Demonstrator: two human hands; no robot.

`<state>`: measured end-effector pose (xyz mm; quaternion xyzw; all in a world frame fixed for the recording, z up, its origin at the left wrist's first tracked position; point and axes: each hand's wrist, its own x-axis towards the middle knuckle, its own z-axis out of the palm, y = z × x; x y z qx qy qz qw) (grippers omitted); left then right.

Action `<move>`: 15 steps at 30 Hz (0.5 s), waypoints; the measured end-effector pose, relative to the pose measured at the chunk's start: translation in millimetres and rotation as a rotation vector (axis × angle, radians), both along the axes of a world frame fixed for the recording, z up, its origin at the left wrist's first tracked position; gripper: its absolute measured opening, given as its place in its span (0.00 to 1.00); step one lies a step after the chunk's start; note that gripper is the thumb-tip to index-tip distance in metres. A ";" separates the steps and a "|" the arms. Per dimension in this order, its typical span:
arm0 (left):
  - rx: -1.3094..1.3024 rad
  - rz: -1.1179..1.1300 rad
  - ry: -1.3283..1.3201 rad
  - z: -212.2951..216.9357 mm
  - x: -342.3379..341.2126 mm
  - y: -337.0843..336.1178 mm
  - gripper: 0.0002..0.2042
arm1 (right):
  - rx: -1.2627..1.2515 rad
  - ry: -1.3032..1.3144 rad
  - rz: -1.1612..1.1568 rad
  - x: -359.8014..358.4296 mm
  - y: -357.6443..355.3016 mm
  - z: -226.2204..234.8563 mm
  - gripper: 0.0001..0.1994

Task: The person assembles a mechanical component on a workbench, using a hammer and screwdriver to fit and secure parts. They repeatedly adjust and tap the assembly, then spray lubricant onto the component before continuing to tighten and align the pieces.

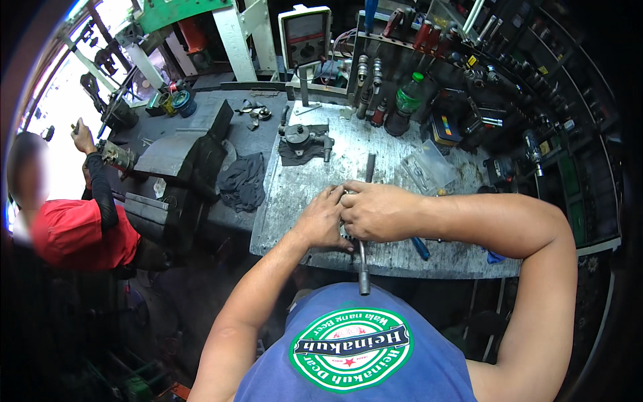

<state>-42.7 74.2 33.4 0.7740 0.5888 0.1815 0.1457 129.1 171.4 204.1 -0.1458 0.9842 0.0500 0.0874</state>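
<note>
Where light falls across it, the bench top (295,218) shows silvery and scuffed, with dark smears over much of its surface. Well to the left of the bench top is a person in red (84,231), one arm raised. A heavy, dark vise (184,157) sits left of the bench top, and a crumpled black cloth (242,182) lies just beside its left edge. A plastic bottle (405,107) with a green cap and dark contents stands toward the bench top's far edge; a clear plastic box (429,167) lies on its right part, a round metal housing (300,139) on its far left part.

At the middle of the bench top's near edge is a steel tool (364,283): a slim, bright shaft ending in a thicker, dull grey cylinder that overhangs the edge. Above it the two hands meet. The right hand (376,211) has its fingers curled in, pinching a small metal piece; the left hand (323,216) spreads alongside, thumb stretched out, and I cannot tell whether it grips. A blue-handled tool (420,248) lies near the same edge, to the right. Smallest is the small metal piece (346,193), pale and shiny, mostly hidden by fingers over the bench top's middle.
</note>
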 end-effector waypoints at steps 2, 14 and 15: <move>-0.020 0.046 0.011 2.0 2.5 -1.1 0.61 | 0.038 -0.215 -0.229 -0.1 -7.0 -7.3 0.07; 0.140 0.081 -0.089 4.4 6.4 0.9 0.43 | -0.103 0.307 -0.758 4.5 -39.7 -43.7 0.13; 0.123 0.061 -0.100 4.4 6.4 -0.5 0.43 | -0.086 0.352 -0.835 2.6 -46.0 -46.2 0.12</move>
